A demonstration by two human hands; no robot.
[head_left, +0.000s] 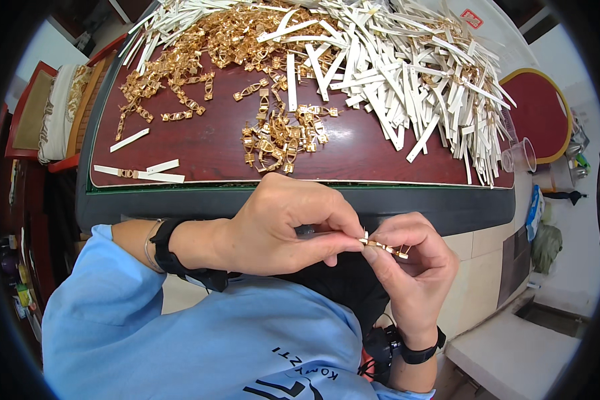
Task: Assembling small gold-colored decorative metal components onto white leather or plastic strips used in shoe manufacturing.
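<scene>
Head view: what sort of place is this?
Probably a small workroom, perhaps in a home: a dark red table bears heaped gold-coloured metal pieces and white strips, with a red-framed chair beside it.

The slim gold-coloured linked metal piece [385, 248] at 4 o'clock looks polished, as does the tangled gold-coloured metal heap [247, 43] towards 11. At 1 o'clock, the long flat white strips [407, 90] look smooth and mostly matt; whether plastic or leather-like, I cannot tell. The dark red wood-look bench [210, 147] is glossy, its padded-looking black edge [353, 202] duller. Towards 3 sits a clear, shiny plastic cup [525, 156]. The light blue shirt [213, 333] at 7 is soft, matt cloth.
</scene>
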